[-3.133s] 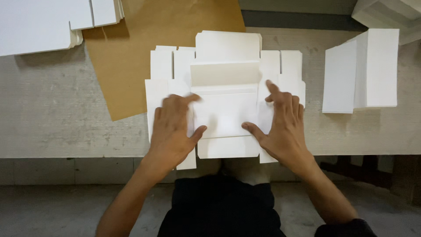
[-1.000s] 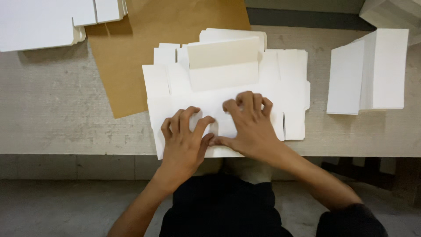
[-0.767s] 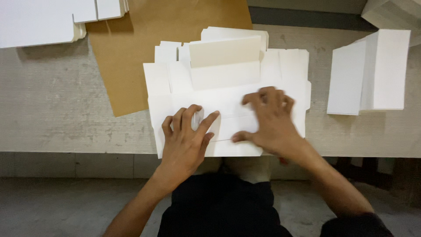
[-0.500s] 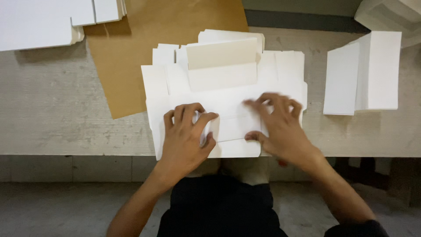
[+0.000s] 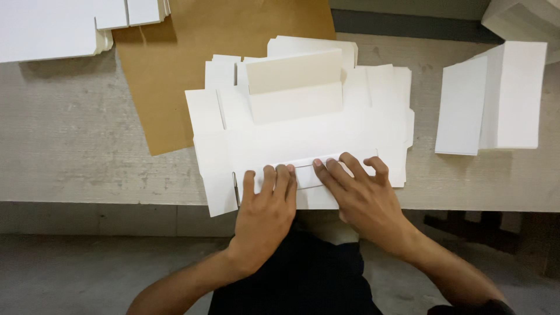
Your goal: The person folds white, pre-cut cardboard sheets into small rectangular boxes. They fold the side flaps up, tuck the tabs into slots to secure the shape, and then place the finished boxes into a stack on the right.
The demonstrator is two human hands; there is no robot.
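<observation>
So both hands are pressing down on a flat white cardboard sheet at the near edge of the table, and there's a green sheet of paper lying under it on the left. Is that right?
Not quite: the sheet of paper under the white cardboard sheet is brown, not green, as the head view shows. The rest holds: the left hand and the right hand both press on the cardboard at the near edge of the table.

View, single: camera on my head, looking almost straight down over the near edge of the workbench [image 5: 70, 146]. Range: close, about arm's reach; my left hand [image 5: 265, 207] and right hand [image 5: 361, 195] sit low in the centre. Coverage: bench across the upper two thirds, floor [image 5: 87, 268] and my lap along the bottom. No second view to overlap with.
</observation>
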